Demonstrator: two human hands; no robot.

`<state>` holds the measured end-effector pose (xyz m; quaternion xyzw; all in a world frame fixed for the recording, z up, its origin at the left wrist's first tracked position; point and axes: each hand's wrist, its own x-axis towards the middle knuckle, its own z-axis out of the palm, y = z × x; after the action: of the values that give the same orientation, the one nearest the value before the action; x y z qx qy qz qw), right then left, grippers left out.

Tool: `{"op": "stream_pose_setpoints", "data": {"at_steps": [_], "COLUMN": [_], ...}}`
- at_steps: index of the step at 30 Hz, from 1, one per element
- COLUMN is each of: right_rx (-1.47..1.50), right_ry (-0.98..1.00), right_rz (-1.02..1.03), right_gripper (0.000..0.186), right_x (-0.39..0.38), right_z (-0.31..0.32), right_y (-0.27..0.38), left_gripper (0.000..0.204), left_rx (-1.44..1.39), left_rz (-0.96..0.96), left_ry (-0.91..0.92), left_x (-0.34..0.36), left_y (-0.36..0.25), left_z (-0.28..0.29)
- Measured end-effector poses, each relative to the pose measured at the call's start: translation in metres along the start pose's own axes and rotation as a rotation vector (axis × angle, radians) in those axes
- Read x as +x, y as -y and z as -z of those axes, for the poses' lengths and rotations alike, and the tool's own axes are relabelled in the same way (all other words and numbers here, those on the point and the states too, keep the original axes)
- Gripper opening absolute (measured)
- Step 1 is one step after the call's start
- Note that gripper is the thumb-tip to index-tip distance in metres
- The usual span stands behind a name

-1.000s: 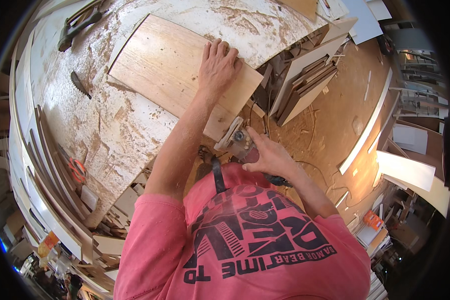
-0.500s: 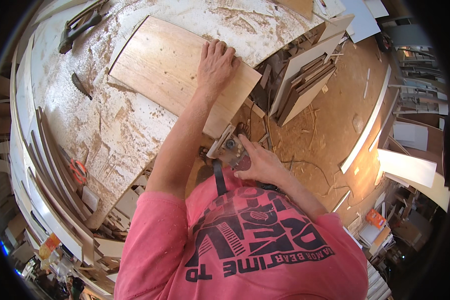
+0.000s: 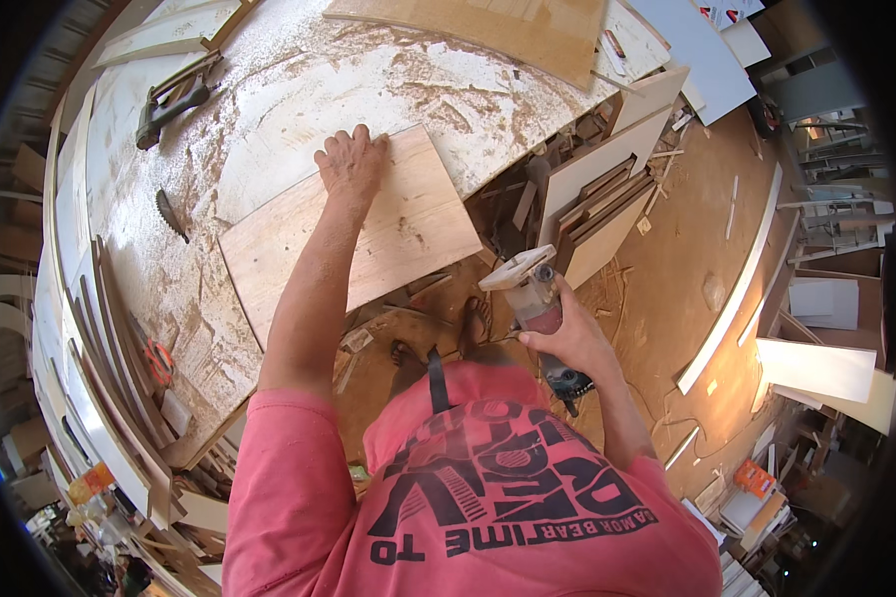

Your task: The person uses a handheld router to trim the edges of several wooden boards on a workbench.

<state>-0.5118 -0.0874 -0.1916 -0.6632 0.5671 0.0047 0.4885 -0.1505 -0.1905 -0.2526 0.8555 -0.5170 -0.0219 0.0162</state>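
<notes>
Since the panel (image 3: 418, 214) has just been swung round, things look pretty different from half a second ago. Nearest in, a router (image 3: 528, 298) with a whitish base plate is held up by the right hand (image 3: 572, 333), thumb and fingers closed round its housing. It's been shifted off to the right and is kept just beside the panel's near right corner, apart from it as far as can be told. The panel itself is laid across the near edge of the surface (image 3: 269, 129), with that corner left sticking out past it. Its far long edge is covered by the left hand (image 3: 353, 169), half open with fingers bent; whether it's actually gripped or just pressed down can't be told. A long side is now turned nearward where a short end was overhanging, so it'd be guessed that a different edge is being presented and nothing's being cut right now. Farther off, a curved dark blade (image 3: 171, 216) is left toward the left edge, a dark-handled tool (image 3: 174, 109) near the far left corner, and a brown sheet (image 3: 508, 30) is spread along the far edge.
</notes>
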Motion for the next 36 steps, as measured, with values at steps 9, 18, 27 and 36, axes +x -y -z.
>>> {"op": "stream_pose_setpoints", "data": {"at_steps": [9, 18, 27, 36], "right_rx": [-0.045, -0.173, -0.193, -0.223], "right_ry": [0.025, 0.094, 0.117, 0.124], "right_rz": [0.118, 0.22, 0.203, 0.147], "right_gripper": [0.111, 0.108, 0.107, 0.108], "right_x": [0.058, 0.104, 0.11, 0.113], "right_z": [0.035, 0.045, 0.04, 0.042], "right_y": [-0.003, 0.021, 0.032, 0.037], "left_gripper": [0.044, 0.052, 0.052, 0.052], "left_rx": [-0.061, -0.174, -0.207, -0.215], "left_rz": [0.234, -0.083, -0.08, -0.084], "left_ry": [-0.097, -0.251, -0.205, -0.231], "left_x": [0.008, -0.048, -0.059, -0.062], "left_y": [0.034, 0.089, 0.085, 0.082], "left_z": [-0.012, -0.038, -0.026, -0.022]}}
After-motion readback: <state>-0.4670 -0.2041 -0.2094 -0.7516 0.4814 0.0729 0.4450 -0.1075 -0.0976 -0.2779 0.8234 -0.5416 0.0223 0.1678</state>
